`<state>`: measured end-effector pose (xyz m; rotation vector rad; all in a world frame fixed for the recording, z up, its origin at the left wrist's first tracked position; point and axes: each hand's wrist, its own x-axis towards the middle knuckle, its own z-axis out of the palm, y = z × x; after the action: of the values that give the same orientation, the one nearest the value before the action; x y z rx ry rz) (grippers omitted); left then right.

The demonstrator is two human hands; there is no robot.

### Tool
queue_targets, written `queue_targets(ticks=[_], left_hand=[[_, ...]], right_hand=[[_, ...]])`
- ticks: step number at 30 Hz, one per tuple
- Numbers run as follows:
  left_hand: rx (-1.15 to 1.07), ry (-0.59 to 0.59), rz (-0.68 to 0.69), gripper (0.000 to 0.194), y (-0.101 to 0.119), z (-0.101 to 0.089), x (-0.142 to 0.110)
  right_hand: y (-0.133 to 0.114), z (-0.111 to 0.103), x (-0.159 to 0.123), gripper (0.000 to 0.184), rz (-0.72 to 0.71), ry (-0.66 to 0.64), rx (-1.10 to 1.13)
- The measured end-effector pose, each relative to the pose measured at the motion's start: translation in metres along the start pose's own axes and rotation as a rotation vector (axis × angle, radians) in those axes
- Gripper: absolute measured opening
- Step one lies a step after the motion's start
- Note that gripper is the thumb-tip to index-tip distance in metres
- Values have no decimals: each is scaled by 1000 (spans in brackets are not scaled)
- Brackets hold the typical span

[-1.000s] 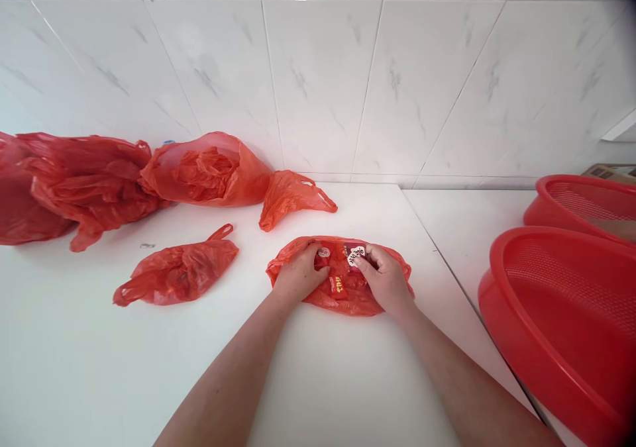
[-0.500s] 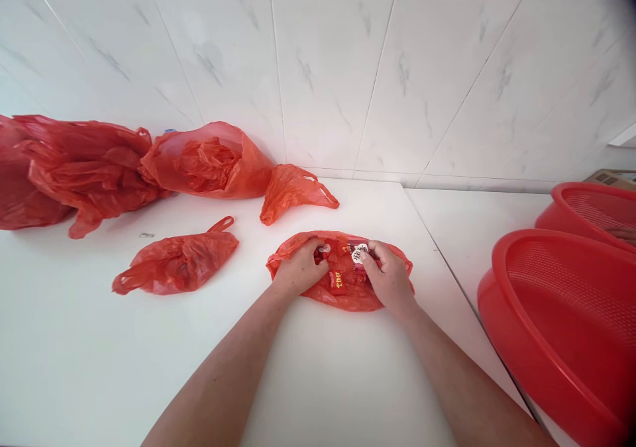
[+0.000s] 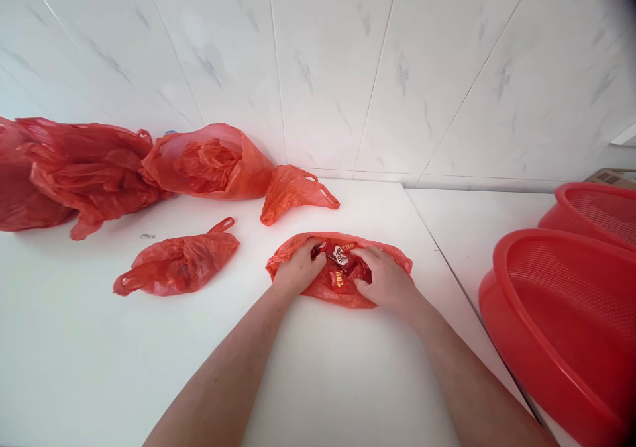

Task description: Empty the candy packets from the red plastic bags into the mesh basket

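A red plastic bag (image 3: 348,299) lies open on the white table. Inside it are several small red packets, one with yellow lettering (image 3: 337,280) and a dark red one with a white label (image 3: 340,255). My left hand (image 3: 299,268) reaches over the bag's left part. Its thumb and fingers stand apart around a dark packet edge, and the fingertips are partly hidden in the bag. On the right side, my right hand (image 3: 385,276) has thumb and fingers spread among the packets, nothing plainly gripped.
A small tied red bag (image 3: 181,265) lies to the left. Along the tiled wall stand larger red bags (image 3: 99,175), an open red bag (image 3: 213,162) and a crumpled one (image 3: 295,192). Red plastic baskets (image 3: 517,288) are at the right, with cardboard (image 3: 613,177) behind.
My right hand has let go of the white-labelled packet, which now lies further left among the others. Its thumb and fingers have spread. My left hand has barely moved.
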<state>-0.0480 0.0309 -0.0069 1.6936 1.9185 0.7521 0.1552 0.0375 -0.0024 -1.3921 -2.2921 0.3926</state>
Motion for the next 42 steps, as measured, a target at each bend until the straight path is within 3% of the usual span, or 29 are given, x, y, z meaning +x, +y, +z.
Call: queue_targets(ticks=[5,10,14,19,25,28,34,39,42], left_hand=[[-16,45,-27,31,2,-1,1],[-58,142,-16,33,9,-4,-2],[-112,203,85,30,13,-7,-5],[-165,176,59,26,13,-8,-4],[-204,200,49,27,12,-8,-3],[-223,241,77,29,13,-10,-3],[-246,305,94,27,12,-11,-3],[-277,336,79,28,11,-11,-2],[-294,362,80,27,11,-12,-2]], right_hand=[[2,2,1,48,17,3,13],[-3,-2,1,40,70,191,109],[-7,1,2,33,-40,315,123],[-7,7,2,36,-50,241,122],[-8,3,2,20,-78,248,163],[-12,4,2,13,-140,186,157],[-18,15,0,47,-149,13,32],[-20,14,-1,14,-189,-3,58],[-22,9,-2,13,-161,37,186]])
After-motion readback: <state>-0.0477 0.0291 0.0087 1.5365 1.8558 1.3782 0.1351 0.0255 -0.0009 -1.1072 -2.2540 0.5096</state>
